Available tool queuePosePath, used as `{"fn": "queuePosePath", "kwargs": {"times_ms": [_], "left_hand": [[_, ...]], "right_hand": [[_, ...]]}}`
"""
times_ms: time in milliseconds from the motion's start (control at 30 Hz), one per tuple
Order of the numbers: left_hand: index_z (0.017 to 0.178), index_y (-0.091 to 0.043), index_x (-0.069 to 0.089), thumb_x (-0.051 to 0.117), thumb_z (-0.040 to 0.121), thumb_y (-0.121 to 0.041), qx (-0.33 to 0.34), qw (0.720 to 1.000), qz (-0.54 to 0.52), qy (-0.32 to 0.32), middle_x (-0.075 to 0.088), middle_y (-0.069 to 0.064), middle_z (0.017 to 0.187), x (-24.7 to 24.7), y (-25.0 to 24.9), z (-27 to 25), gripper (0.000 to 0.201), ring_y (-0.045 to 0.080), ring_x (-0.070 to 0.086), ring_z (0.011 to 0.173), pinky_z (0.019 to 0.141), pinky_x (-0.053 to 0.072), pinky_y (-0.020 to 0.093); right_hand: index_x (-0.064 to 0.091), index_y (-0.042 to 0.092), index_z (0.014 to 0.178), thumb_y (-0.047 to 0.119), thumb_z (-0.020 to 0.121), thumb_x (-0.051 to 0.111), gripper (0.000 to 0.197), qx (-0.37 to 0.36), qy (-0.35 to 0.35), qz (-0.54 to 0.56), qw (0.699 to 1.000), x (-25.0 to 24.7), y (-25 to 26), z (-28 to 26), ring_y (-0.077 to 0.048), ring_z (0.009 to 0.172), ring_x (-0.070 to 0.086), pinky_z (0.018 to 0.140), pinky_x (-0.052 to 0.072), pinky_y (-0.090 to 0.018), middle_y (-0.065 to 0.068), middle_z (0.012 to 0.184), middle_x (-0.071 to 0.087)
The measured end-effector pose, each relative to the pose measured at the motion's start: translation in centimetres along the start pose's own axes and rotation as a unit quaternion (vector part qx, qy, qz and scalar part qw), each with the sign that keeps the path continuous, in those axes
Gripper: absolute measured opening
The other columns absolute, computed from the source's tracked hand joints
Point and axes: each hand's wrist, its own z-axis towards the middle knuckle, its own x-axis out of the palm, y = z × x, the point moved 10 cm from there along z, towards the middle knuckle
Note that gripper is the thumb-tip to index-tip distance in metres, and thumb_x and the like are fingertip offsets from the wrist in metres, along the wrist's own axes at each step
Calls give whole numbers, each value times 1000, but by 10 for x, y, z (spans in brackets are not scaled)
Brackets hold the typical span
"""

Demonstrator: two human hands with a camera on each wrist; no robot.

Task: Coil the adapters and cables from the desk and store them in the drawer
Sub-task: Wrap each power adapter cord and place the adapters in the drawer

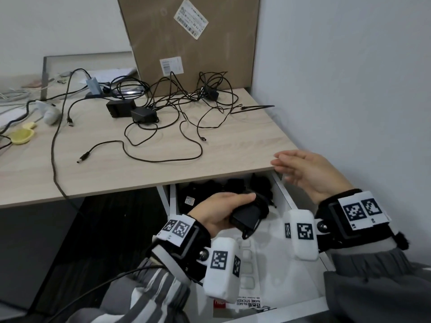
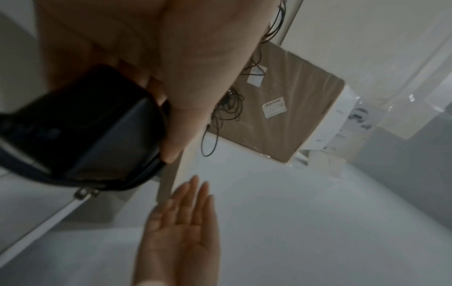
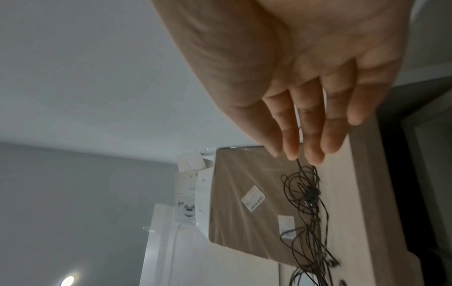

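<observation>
My left hand (image 1: 224,210) grips a black power adapter (image 1: 248,216) with its cable wound round it, held over the open white drawer (image 1: 288,197) below the desk edge. The same adapter (image 2: 80,123) fills the left wrist view under my thumb. Several coiled black adapters (image 1: 210,188) lie at the drawer's back. My right hand (image 1: 303,169) hovers empty with straight fingers at the desk's front right corner; its fingers (image 3: 305,131) show in the right wrist view. On the wooden desk (image 1: 105,169) two black adapters (image 1: 133,110) lie among tangled black cables (image 1: 186,106).
A large cardboard box (image 1: 193,40) leans against the wall behind the cables. At the desk's left are a yellow dish (image 1: 21,136), a white object (image 1: 51,113) and a long cable (image 1: 54,145) hanging over the front edge. The wall (image 1: 349,78) is close on the right.
</observation>
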Motion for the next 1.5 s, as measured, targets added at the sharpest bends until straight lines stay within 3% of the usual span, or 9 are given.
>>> {"fn": "queuePosePath", "kwargs": {"times_ms": [300,467,600,733,833,967,1133,1233,1500], "left_hand": [[91,-8,64,72,85,-19,-114,987,44,-103,66,6,83,-3,49,24,15,14,64,67,47,52,21],[101,1,67,83,72,-20,-108,980,56,-159,71,17,101,-4,53,45,38,27,70,86,83,57,42],[105,5,66,84,70,-13,-91,983,6,-160,70,22,102,11,57,61,43,33,70,91,85,55,52],[103,3,67,89,41,-38,-63,981,30,-184,72,15,100,1,78,95,77,30,70,93,85,57,45],[97,1,69,86,60,-34,-63,980,44,-185,72,15,97,7,62,72,54,26,70,85,80,58,39],[77,-7,61,69,87,-17,-80,982,58,-162,62,7,71,7,54,60,17,12,60,48,42,47,20],[70,-10,54,61,91,-12,-71,981,78,-163,54,3,55,-1,34,44,22,13,52,47,45,40,19],[72,-12,55,59,90,-14,-72,982,85,-152,52,3,71,-9,21,35,19,13,46,61,57,39,23],[106,-10,63,55,95,-15,18,992,116,-48,69,0,85,-10,-56,-24,15,7,61,71,63,45,17]], "right_hand": [[65,17,88,12,93,54,13,5,-57,0,998,-33,-8,5,-8,71,59,60,39,-19,0,82,69],[66,16,88,9,93,53,15,-4,-68,50,996,-36,-7,5,-6,66,58,59,39,-17,3,74,69],[67,15,89,9,93,53,15,-6,-88,83,993,-48,-9,6,-4,61,58,58,41,-16,6,68,69],[67,15,90,9,93,53,15,-8,-81,86,993,-46,-13,9,-2,58,58,56,41,-15,6,68,68],[67,15,90,9,93,53,15,-11,-77,86,993,-45,-13,10,-1,58,58,55,41,-14,7,67,68],[66,15,89,9,93,53,15,-10,-71,82,994,-42,-14,11,-2,59,58,55,41,-15,7,67,68],[66,16,88,10,93,52,16,8,-63,66,996,-34,-15,10,-6,63,57,58,39,-17,4,71,67],[66,16,89,10,94,51,17,18,-53,56,997,-26,-14,6,-7,66,56,62,39,-19,3,75,66],[65,13,91,9,94,52,14,50,5,67,996,16,-6,5,-1,52,58,49,40,-13,4,64,66]]}}
